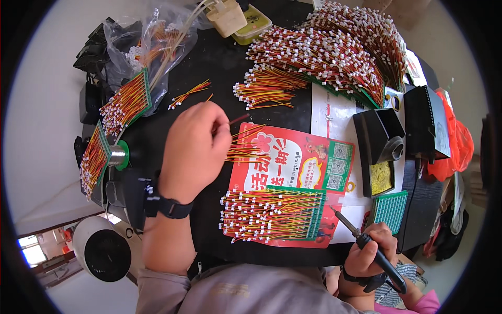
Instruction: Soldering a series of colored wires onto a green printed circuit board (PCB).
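Note:
My right hand [372, 252] is wrapped round the handle of a soldering iron [377, 256]; the iron's tip points up and left toward a green circuit board panel [315, 214]. Rows of red and yellow wires [261, 212] with white plugs run leftward from that panel, which lies on a red and white printed sheet [293, 180]. Above the sheet's left edge my left hand [197, 144] is pinched closed on a thin dark red wire [239, 119], whose end sticks out to the right. Several loose wires [243, 149] lie beside those fingers, partly hidden by the hand.
Big heaps of plugged wires [324, 49] fill the back right. A black stand with a yellow sponge [381, 178], a black box [428, 123] and a bare green panel [389, 212] sit at right. At left are a solder spool [120, 155], wired panels [125, 102] and a plastic bag [157, 47].

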`<move>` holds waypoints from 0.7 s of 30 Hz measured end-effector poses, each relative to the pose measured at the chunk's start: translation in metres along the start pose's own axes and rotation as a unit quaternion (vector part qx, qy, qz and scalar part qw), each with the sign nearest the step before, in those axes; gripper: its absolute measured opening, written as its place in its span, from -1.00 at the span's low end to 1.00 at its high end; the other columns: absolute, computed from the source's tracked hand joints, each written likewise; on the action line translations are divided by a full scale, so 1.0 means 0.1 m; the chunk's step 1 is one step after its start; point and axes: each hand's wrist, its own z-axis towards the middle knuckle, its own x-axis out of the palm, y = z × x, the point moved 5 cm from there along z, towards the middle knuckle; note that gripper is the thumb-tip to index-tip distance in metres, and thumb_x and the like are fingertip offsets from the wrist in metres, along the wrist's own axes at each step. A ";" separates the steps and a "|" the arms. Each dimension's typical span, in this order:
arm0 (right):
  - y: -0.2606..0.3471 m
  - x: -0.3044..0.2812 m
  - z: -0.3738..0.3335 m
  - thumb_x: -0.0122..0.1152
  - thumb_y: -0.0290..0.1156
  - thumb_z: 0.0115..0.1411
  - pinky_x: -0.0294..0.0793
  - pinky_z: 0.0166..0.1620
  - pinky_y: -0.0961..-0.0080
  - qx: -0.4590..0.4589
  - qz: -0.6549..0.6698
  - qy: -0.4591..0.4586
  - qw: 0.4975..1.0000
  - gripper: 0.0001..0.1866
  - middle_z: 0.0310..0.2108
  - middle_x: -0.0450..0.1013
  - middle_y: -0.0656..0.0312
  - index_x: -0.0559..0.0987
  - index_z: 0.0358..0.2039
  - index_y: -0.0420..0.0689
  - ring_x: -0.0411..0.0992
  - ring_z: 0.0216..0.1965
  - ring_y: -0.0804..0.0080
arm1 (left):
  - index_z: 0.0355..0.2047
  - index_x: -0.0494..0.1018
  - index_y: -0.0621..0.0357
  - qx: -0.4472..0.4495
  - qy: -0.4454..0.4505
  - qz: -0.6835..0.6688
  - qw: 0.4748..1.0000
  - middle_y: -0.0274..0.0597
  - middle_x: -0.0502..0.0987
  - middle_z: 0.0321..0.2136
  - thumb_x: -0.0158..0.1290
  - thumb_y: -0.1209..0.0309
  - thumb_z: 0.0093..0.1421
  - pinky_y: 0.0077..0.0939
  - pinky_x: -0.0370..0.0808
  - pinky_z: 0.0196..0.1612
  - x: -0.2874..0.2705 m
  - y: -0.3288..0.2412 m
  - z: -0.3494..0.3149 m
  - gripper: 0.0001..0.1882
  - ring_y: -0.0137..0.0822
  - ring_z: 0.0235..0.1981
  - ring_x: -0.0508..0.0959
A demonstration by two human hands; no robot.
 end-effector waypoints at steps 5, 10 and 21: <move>0.01 -0.01 0.01 0.10 -0.15 0.33 0.36 -0.45 0.41 -0.004 0.000 0.006 1.000 -0.65 -0.55 0.33 0.14 0.37 -0.27 -0.23 0.34 -0.56 0.33 | -0.25 0.44 0.29 -0.084 0.052 -0.223 0.970 -0.27 0.57 -0.38 0.10 0.61 0.26 -0.65 0.45 -0.30 -0.07 -0.09 -0.16 -0.92 -0.55 -0.41 0.52; -0.02 0.00 0.00 0.10 -0.16 0.33 0.37 -0.47 0.42 -0.015 0.000 -0.006 1.000 -0.65 -0.55 0.33 0.15 0.37 -0.25 -0.24 0.35 -0.56 0.34 | -0.07 0.45 0.37 -0.137 0.115 -0.489 0.854 -0.17 0.59 -0.25 0.17 0.65 0.24 -0.69 0.52 -0.22 0.04 -0.35 -0.32 -0.74 -0.52 -0.29 0.57; 0.04 -0.01 0.02 0.10 -0.14 0.34 0.38 -0.47 0.43 -0.015 -0.032 0.010 0.999 -0.65 -0.54 0.33 0.16 0.36 -0.25 -0.22 0.35 -0.57 0.34 | 0.07 0.41 0.39 -0.191 0.192 -0.563 0.781 -0.12 0.57 -0.26 0.13 0.68 0.24 -0.55 0.62 -0.21 0.29 -0.56 -0.54 -0.62 -0.41 -0.28 0.62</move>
